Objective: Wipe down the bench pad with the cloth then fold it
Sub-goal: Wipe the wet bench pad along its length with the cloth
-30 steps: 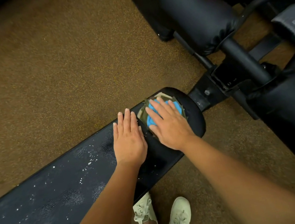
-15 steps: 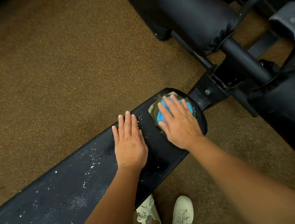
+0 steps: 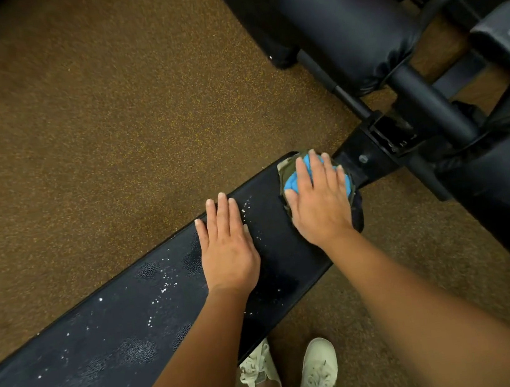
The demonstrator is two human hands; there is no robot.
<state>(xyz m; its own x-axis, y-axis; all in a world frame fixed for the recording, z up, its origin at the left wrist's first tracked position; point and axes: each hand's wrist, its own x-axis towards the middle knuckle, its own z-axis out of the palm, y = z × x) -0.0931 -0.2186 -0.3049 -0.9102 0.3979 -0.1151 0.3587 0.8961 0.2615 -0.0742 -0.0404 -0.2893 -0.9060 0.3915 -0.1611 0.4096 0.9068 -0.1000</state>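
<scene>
My right hand (image 3: 319,204) lies flat on the cloth (image 3: 286,169), fingers straight and a little spread, palm pressing the bunched fabric down rather than gripping it. The cloth is blue with an olive-green outer layer, and it sits at the very tip of the bench pad (image 3: 120,343), at the pad's rounded end toward 2 o'clock, where its far edge reaches the pad's rim. My left hand (image 3: 226,246) rests on the bare pad at about 8 o'clock from the cloth, near it but not touching, with fingers straight and held close together, pointing to 12 o'clock. The black pad runs from the 8 o'clock corner of my view up toward the middle, and white specks (image 3: 162,288) are scattered over it, mostly on the stretch toward 8 o'clock from my left hand. Just past the cloth at 2 o'clock, the black metal bracket (image 3: 366,158) joins the pad to a bar carrying two black roller pads (image 3: 344,23). My pale shoes (image 3: 314,372) stand on the brown speckled floor (image 3: 75,136) at 6 o'clock.
</scene>
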